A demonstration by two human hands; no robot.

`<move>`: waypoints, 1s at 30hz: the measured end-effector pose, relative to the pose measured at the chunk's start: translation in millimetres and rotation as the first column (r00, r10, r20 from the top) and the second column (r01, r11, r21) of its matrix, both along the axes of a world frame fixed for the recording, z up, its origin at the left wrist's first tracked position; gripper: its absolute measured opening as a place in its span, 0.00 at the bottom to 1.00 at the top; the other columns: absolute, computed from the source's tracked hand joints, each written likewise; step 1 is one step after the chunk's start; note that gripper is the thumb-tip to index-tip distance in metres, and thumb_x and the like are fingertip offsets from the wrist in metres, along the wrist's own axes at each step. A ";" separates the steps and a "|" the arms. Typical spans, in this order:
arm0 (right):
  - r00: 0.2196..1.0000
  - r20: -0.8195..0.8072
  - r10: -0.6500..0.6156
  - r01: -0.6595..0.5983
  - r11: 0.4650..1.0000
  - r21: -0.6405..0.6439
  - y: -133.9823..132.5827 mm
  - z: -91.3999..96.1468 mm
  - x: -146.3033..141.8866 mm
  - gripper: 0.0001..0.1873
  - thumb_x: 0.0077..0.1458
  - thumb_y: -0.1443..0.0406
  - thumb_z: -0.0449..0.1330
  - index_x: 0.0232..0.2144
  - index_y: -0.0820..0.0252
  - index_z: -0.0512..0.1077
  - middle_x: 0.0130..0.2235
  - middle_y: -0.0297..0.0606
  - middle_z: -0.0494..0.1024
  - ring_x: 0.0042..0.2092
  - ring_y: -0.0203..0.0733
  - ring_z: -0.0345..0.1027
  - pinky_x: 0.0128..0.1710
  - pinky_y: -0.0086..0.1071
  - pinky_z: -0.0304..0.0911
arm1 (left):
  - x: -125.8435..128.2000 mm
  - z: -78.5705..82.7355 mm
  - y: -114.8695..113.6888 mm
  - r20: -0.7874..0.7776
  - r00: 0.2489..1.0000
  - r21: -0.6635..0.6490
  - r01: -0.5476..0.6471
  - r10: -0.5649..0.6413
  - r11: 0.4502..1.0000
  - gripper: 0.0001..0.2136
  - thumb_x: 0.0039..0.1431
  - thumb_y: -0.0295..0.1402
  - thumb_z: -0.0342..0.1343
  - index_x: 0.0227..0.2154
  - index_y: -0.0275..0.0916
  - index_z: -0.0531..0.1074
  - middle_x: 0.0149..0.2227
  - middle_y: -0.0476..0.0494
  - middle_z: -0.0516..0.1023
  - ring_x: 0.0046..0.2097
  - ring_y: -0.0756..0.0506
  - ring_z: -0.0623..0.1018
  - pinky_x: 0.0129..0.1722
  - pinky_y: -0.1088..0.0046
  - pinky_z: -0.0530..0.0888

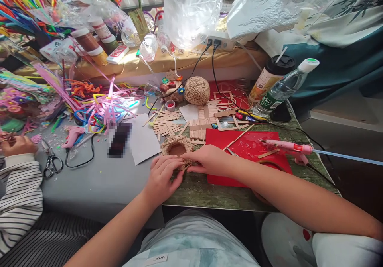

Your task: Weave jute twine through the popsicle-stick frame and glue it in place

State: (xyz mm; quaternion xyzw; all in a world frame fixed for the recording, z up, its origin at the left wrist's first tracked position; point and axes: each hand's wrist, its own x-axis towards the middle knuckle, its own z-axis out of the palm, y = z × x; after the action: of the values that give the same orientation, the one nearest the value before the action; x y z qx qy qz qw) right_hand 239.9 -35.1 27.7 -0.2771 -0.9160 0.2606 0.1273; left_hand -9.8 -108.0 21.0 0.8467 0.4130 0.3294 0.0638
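A small hexagonal basket of wooden craft sticks (176, 144) stands on the table in front of me. My left hand (163, 175) presses its fingers against the basket's near rim. My right hand (206, 160) pinches the same rim from the right, fingers together. Loose craft sticks (167, 124) lie just behind the basket, beside a red mat (254, 147). A pink glue gun (287, 147) rests on the mat, right of my right hand.
A ball of twine (196, 90), a water bottle (281, 89) and a cup (269, 79) stand behind. Scissors (51, 161), a second glue gun (72, 135) and pipe cleaners (98, 103) lie left. Another person's hand and striped sleeve (18, 187) are at far left.
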 end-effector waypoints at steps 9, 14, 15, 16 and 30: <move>0.990 -0.042 0.137 -0.119 0.949 0.291 -2.3 -5.5 0.1 0.11 0.73 0.66 0.55 0.40 0.58 0.78 0.31 0.36 0.80 0.29 0.38 0.65 0.31 0.35 0.43 | -5.9 -0.3 4.6 0.032 0.998 -0.017 0.062 -0.062 0.998 0.10 0.66 0.25 0.62 0.47 0.45 0.73 0.50 0.44 0.87 0.49 0.44 0.86 0.59 0.56 0.75; 0.994 -0.029 0.104 -0.087 0.934 0.346 -9.1 1.1 -3.6 0.17 0.77 0.64 0.51 0.37 0.60 0.76 0.30 0.36 0.78 0.28 0.38 0.61 0.33 0.37 0.45 | -8.8 -7.0 5.0 0.024 0.998 0.001 0.055 -0.055 0.999 0.09 0.68 0.26 0.62 0.47 0.45 0.74 0.52 0.43 0.87 0.52 0.43 0.86 0.61 0.54 0.75; 0.995 -0.029 0.091 -0.076 0.936 0.345 -10.8 2.0 -4.6 0.16 0.77 0.64 0.51 0.37 0.60 0.76 0.30 0.36 0.78 0.29 0.38 0.61 0.33 0.37 0.46 | -9.0 -8.1 5.7 0.027 0.998 0.008 0.056 -0.056 0.998 0.09 0.68 0.26 0.62 0.47 0.45 0.74 0.52 0.42 0.87 0.52 0.43 0.86 0.61 0.54 0.76; 0.996 -0.028 0.080 -0.066 0.938 0.341 -12.2 2.3 -5.7 0.16 0.77 0.65 0.51 0.37 0.60 0.75 0.30 0.37 0.79 0.29 0.38 0.62 0.34 0.37 0.46 | -9.2 -9.1 6.8 0.030 0.998 0.013 0.058 -0.058 0.998 0.09 0.68 0.26 0.62 0.47 0.45 0.74 0.52 0.42 0.87 0.52 0.43 0.86 0.61 0.54 0.76; 0.981 -0.194 -0.027 0.058 0.986 0.156 -9.5 -13.5 -14.7 0.10 0.69 0.70 0.59 0.34 0.57 0.75 0.31 0.35 0.82 0.32 0.40 0.72 0.34 0.34 0.53 | -15.4 -9.4 21.3 0.021 0.990 -0.001 0.139 -0.139 0.990 0.12 0.66 0.29 0.66 0.51 0.44 0.75 0.55 0.40 0.86 0.58 0.40 0.85 0.66 0.52 0.75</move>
State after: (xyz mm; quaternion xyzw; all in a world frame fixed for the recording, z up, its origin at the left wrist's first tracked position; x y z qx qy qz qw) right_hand 225.3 -44.6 14.2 -0.2591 -0.9115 0.2084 0.2421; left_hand -25.2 -86.7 11.6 0.8698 0.3529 0.3323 0.0920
